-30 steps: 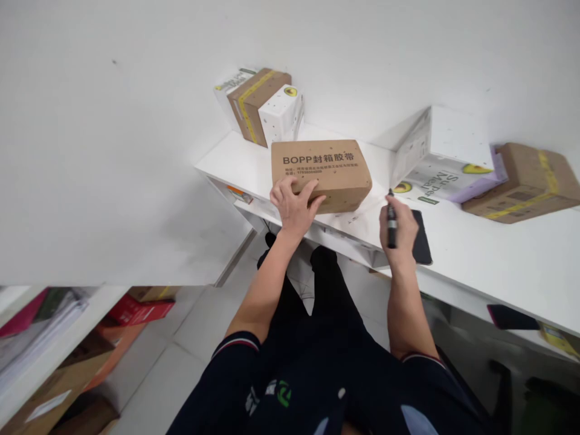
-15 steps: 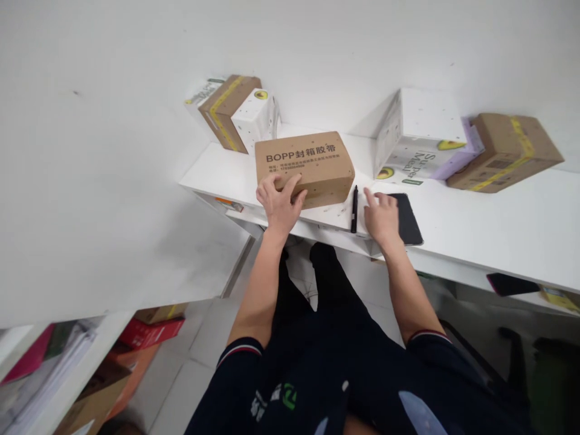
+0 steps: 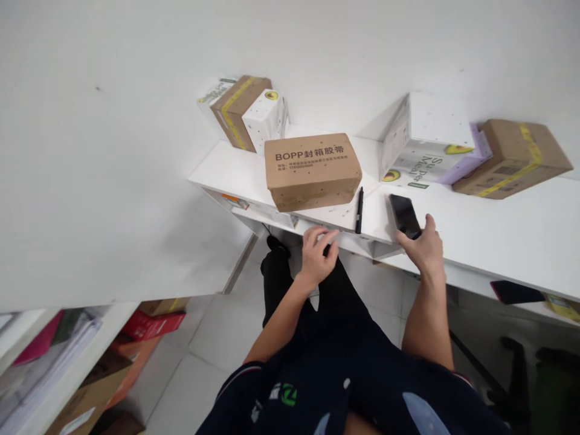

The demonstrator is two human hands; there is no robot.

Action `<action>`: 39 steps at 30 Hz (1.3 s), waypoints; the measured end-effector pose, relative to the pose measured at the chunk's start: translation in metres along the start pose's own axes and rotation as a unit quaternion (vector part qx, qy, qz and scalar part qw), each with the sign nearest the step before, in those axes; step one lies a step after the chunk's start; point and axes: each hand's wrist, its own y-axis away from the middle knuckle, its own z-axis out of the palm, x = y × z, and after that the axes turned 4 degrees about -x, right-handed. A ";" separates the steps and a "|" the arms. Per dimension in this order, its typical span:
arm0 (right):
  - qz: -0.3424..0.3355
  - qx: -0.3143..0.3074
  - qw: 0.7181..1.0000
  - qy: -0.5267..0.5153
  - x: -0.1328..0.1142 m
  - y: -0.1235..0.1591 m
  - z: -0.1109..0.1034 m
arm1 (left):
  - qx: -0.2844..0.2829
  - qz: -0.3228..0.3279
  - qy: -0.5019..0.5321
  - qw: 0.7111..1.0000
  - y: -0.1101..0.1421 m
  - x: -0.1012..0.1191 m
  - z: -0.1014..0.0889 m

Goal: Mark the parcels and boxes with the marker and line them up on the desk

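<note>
A brown cardboard carton (image 3: 312, 172) printed "BOPP" sits on the white shelf top (image 3: 512, 232). My left hand (image 3: 319, 257) is off the carton, in front of the shelf edge, its fingers loosely bent and apart with nothing in them. A black marker pen (image 3: 359, 210) lies to the right of the carton, pointing away from me. My right hand (image 3: 425, 248) has the near end of a black smartphone (image 3: 405, 215) between thumb and fingers, at the front of the shelf top.
At the back left stand a taped brown box (image 3: 233, 115) and a white box (image 3: 267, 118) with avocado pictures. A large white box (image 3: 435, 133), a purple box (image 3: 471, 160) and another taped carton (image 3: 516, 158) stand at the right. A dark flat object (image 3: 516, 291) lies on a lower shelf.
My left hand has let go of the carton and drawn back toward me. My right hand has moved right from beside the marker and taken the phone's near end.
</note>
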 end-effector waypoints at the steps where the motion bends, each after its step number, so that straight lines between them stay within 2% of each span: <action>1: 0.011 -0.008 0.998 -0.061 0.001 0.002 0.000 | -0.023 -0.013 0.042 0.999 0.002 0.006 0.002; 4: -0.001 -0.043 0.965 -0.260 0.003 0.016 0.007 | -0.095 -0.099 0.171 0.976 0.004 0.024 0.003; 7: -0.093 -0.055 0.913 -0.394 -0.012 0.043 0.024 | -0.144 -0.181 0.301 0.925 0.002 0.040 0.001; 9: -0.168 -0.047 0.892 -0.417 -0.031 0.065 0.037 | -0.147 -0.205 0.380 0.890 0.002 0.049 0.001; 11: -0.239 -0.018 0.892 -0.383 -0.054 0.085 0.050 | -0.095 -0.234 0.440 0.862 0.001 0.054 0.001; 14: -0.310 -0.013 0.883 -0.352 -0.081 0.105 0.063 | 0.044 -0.316 0.505 0.802 -0.002 0.056 -0.004; 16: -0.317 -0.048 0.859 -0.400 -0.092 0.110 0.068 | 0.105 -0.348 0.547 0.754 -0.007 0.054 -0.012; 20: -0.266 -0.117 0.812 -0.506 -0.110 0.105 0.065 | 0.125 -0.349 0.616 0.695 -0.016 0.048 -0.031; 23: -0.257 -0.119 0.796 -0.535 -0.123 0.099 0.060 | 0.121 -0.346 0.633 0.682 -0.016 0.043 -0.035; 26: -0.257 -0.098 0.788 -0.551 -0.128 0.101 0.061 | 0.129 -0.346 0.634 0.679 -0.013 0.041 -0.031; 29: -0.230 -0.084 0.787 -0.566 -0.124 0.105 0.067 | 0.143 -0.350 0.621 0.686 -0.010 0.042 -0.025; 33: -0.182 -0.106 0.780 -0.589 -0.112 0.105 0.073 | 0.144 -0.359 0.597 0.702 -0.011 0.049 -0.019; 39: -0.157 -0.082 0.757 -0.629 -0.115 0.103 0.070 | 0.139 -0.350 0.623 0.686 -0.016 0.054 -0.018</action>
